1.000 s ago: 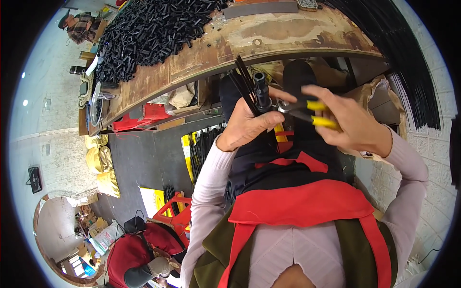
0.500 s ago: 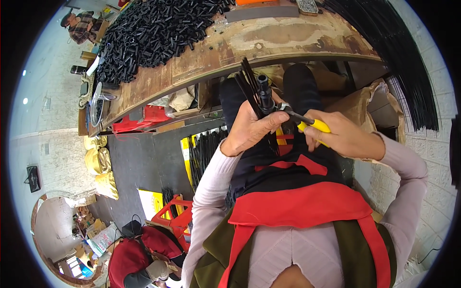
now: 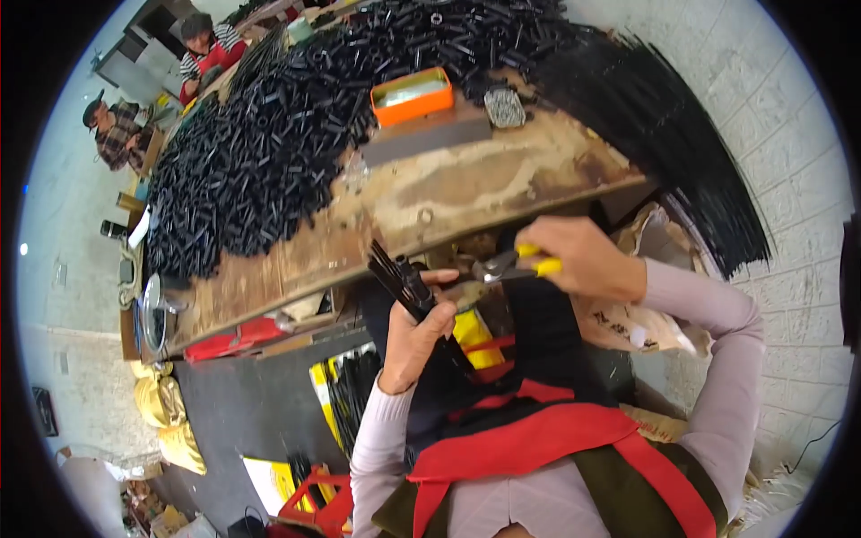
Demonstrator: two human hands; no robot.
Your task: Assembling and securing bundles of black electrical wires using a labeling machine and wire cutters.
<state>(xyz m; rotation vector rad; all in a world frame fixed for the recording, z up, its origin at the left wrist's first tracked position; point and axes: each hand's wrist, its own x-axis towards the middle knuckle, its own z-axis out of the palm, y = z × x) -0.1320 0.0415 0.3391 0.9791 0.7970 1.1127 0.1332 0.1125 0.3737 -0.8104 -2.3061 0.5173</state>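
My left hand is closed round several thin black rods and a short black tube fitting. The tube's open end points up and away from me. Gripped in my right hand is a pair of pliers with yellow handles. Its metal jaws lie to the right of the tube, apart from it, and whether they hold anything is too blurred to tell. Both hands are above my lap, just in front of the wooden workbench.
A large heap of black tube fittings covers the bench's left and back. Beyond the bare wood stand an orange box and a tray of small metal parts. Long black rods lie at the right. Two people are at the far left.
The pliers have come away from the tube, moving up and right with my right hand. My left hand keeps its hold. The view has tilted up, showing more of the bench.
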